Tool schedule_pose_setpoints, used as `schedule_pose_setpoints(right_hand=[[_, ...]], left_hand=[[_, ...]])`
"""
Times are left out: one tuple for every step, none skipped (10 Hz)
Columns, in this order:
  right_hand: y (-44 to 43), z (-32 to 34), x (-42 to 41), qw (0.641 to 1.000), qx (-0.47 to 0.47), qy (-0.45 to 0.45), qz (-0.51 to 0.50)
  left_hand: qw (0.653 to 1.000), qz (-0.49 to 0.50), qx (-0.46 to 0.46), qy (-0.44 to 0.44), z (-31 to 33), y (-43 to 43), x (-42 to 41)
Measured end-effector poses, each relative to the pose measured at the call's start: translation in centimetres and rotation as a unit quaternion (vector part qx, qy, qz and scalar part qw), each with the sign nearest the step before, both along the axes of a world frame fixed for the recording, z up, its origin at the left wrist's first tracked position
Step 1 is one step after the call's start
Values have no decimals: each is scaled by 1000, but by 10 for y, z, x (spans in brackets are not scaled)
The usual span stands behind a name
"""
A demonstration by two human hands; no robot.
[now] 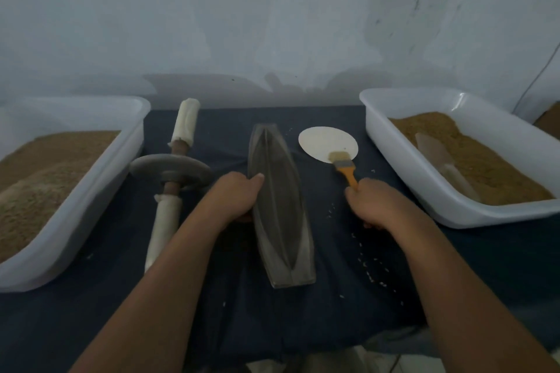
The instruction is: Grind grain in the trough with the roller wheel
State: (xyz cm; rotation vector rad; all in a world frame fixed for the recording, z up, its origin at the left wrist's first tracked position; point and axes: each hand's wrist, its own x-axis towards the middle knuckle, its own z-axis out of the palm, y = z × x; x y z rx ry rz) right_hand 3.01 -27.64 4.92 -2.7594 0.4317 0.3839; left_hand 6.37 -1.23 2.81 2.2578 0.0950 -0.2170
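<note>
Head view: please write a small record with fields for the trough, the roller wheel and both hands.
trough: grey boat-shaped metal trough, centre of dark blue cloth, no grain visible inside
wheel: grey disc roller wheel with white-wrapped handles, lying left of trough, untouched
left hand: grips trough's left rim
right hand: holds orange-handled brush, bristles over white round plate

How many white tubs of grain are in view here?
2: the left tub beside the roller wheel, the right tub past the brush. A sliver at the frame's right edge may be a third.
</note>
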Motion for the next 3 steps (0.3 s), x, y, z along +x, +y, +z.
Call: schedule_pose_setpoints(right_hand=[[0, 7, 11, 994, -98, 31, 25], [-5, 18, 14, 984, -161, 63, 39], [-22, 31, 3, 992, -64, -109, 17]], left_hand=[[1000, 5, -7, -8, 2, 2, -5], [998, -3, 31, -49, -1, 6, -9], [998, -2, 31, -61, -1, 7, -9]])
